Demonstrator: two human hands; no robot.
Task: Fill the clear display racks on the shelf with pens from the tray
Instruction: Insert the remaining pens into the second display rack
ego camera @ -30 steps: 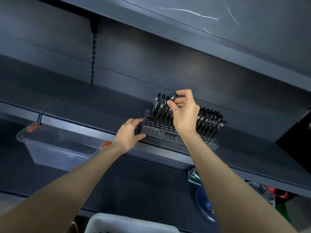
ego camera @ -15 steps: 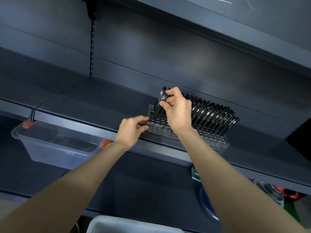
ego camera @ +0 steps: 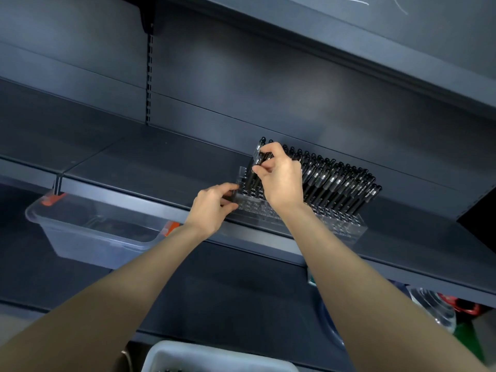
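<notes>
My left grip clamps the left end of the clear rack, I judge so it cannot slide on the shelf, while my right grip pinches black pens high on their barrels, to steer tips into its left holes.

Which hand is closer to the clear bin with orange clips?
Left. The left hand grips the rack just right of the bin; the right hand pinches pens farther right.
</notes>
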